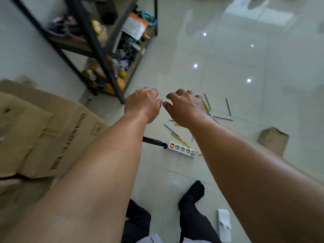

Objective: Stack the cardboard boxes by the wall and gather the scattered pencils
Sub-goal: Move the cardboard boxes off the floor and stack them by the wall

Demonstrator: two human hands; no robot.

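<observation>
Floor tiles (228,67) bear roughly 9 pencils (228,106) (some hidden).

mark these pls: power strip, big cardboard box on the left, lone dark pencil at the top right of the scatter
power strip (183,149), head view, middle of its white body.
cardboard box (43,130), head view, its top face.
lone pencil (228,106), head view, mid-shaft.

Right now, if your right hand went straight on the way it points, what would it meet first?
Likely the left hand: the right hand angles forward-left, thumb nearly at it. Depth is unclear; it could pass to the floor. The pencils lie off that line.
</observation>
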